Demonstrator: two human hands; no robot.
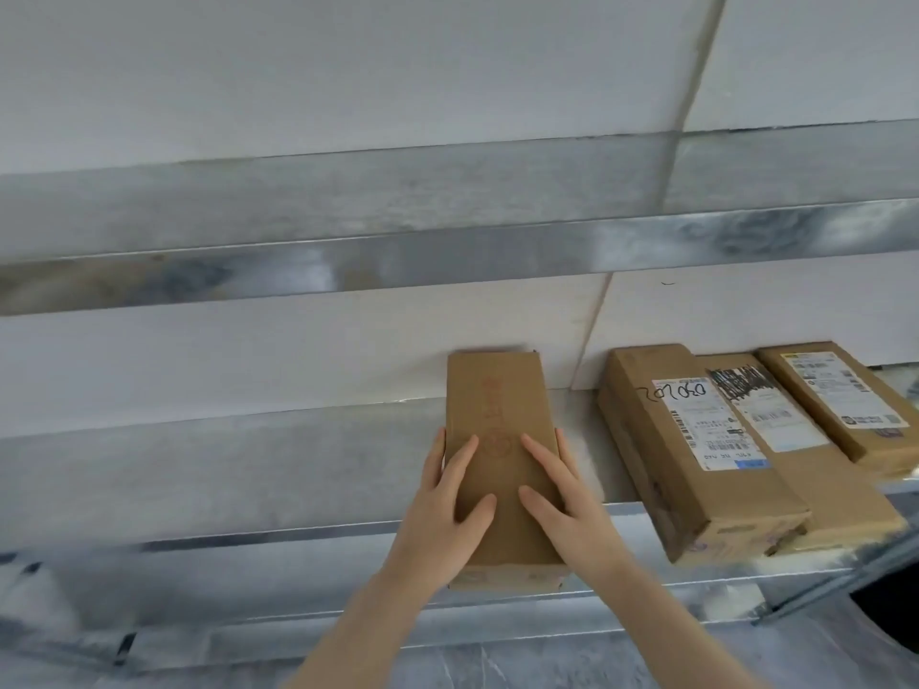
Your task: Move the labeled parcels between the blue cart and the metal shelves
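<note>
Left hand (pixel 447 514) and right hand (pixel 567 509) lay flat on top of the plain cardboard parcel (pixel 497 410), fingers straight, pressing rather than clamping. Parcel sat lengthwise on the metal shelf (pixel 248 479), far end near the wall panel (pixel 248 355), near end at the front lip. Risk: no real grip, so a pull could slide the palms off or tip it over the lip. Room to slide left; labelled parcels (pixel 696 455) close on the right, upper shelf rail (pixel 447 261) well above
</note>
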